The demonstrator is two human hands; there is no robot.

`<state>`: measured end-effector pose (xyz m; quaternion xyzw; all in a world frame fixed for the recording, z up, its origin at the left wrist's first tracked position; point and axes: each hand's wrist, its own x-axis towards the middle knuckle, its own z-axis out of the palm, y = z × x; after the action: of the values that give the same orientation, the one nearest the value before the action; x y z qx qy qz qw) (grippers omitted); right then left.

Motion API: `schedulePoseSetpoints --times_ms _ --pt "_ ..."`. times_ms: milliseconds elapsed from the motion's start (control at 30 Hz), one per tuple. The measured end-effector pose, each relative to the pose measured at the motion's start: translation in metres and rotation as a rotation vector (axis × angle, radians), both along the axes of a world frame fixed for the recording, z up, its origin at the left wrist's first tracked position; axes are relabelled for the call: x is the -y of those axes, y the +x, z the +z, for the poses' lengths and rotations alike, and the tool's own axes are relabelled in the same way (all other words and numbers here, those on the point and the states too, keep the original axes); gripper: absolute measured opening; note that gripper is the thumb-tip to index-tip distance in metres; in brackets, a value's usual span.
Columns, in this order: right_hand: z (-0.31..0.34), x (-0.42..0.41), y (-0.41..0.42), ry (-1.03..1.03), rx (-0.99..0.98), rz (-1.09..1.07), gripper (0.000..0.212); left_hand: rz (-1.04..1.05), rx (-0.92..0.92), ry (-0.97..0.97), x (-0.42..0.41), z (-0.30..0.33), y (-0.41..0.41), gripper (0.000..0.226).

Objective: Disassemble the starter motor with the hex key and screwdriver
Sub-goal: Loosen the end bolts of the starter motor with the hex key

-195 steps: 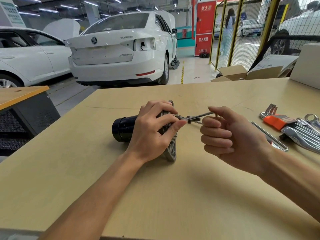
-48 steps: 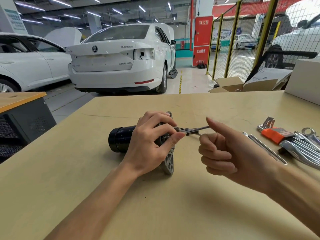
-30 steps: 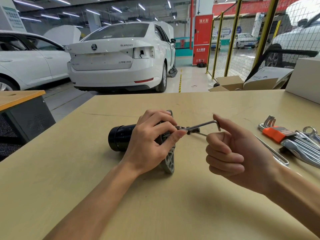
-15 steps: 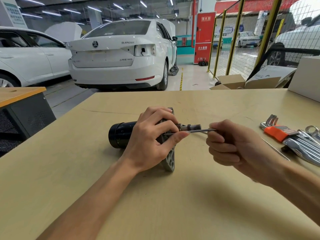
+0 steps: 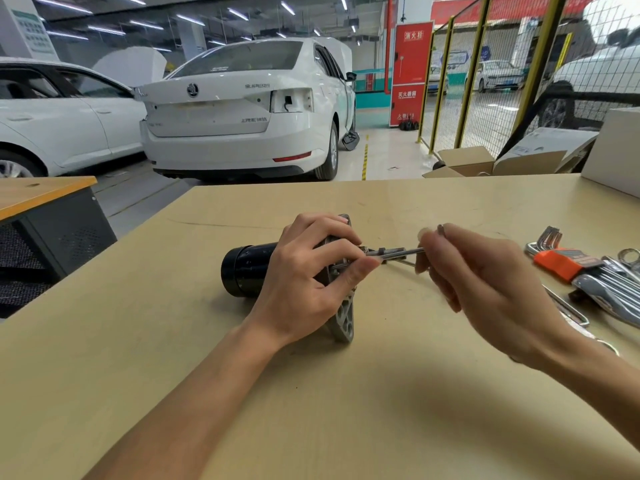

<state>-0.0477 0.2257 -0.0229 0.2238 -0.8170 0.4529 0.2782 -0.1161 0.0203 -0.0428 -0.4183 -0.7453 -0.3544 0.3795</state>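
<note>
Starter motor [image 5: 249,268] is lying on its side on the table [image 5: 311,410], black can end pointing away from the fingers, grey flange end facing the tool. The left hand [image 5: 311,282] is wrapping over the flange, fingers curled round it and clamped, thumb tip pressing right beside the bolt. The right hand [image 5: 485,285] is pinching the bent end of the hex key [image 5: 398,252] between thumb and fingertips, the rest of the fingers hanging loose and a bit blurred, so it's mid-twist. The long leg is running straight from those fingertips into the bolt head just past the left thumb.

Compared with half a second ago, the right hand is opening up and rolling over: the fist is gone and the short leg is now poking up above the fingertips. A second ago it was also up, so that's another turn going in. I'd guess the bolt is loose and spinning out, not free yet.

Out past the right hand, the orange-holdered key set [image 5: 561,265] and spanners [image 5: 616,292] are sitting untouched.
</note>
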Motion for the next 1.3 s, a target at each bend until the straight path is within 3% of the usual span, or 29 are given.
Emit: schedulePoseSetpoints --times_ms 100,267,333,433,633,767,933,1000,1133,1300 --pt "0.008 0.001 0.004 -0.323 0.278 0.134 0.059 0.001 0.001 0.002 0.000 0.000 -0.001 0.030" --pt "0.008 0.002 0.003 -0.455 0.483 0.314 0.059 0.004 0.004 -0.005 0.001 0.001 -0.003 0.029" --pt "0.008 0.003 0.004 -0.505 0.545 0.383 0.049 0.003 0.001 -0.009 0.001 0.001 -0.003 0.029" --pt "0.007 0.005 0.004 -0.462 0.524 0.379 0.034 0.009 -0.001 -0.011 0.001 0.002 -0.002 0.028" --pt "0.001 0.011 0.005 -0.458 0.400 0.273 0.028 0.027 0.012 -0.011 0.001 0.001 -0.002 0.030" --pt "-0.003 0.010 0.003 -0.459 0.321 0.228 0.040 0.011 0.002 -0.015 0.002 0.002 -0.002 0.029" --pt "-0.006 0.010 0.002 -0.451 0.333 0.203 0.054 -0.009 0.014 -0.030 0.003 0.001 -0.001 0.030" --pt "-0.007 0.010 0.002 -0.440 0.349 0.190 0.052 -0.010 0.017 -0.016 0.003 0.001 -0.001 0.034" --pt "-0.006 0.011 0.001 -0.486 0.448 0.111 0.028 -0.008 0.018 -0.009 0.002 0.001 -0.001 0.035" --pt "-0.002 0.009 0.000 -0.641 0.498 0.060 0.039 -0.010 0.008 -0.012 0.002 0.001 -0.002 0.032"
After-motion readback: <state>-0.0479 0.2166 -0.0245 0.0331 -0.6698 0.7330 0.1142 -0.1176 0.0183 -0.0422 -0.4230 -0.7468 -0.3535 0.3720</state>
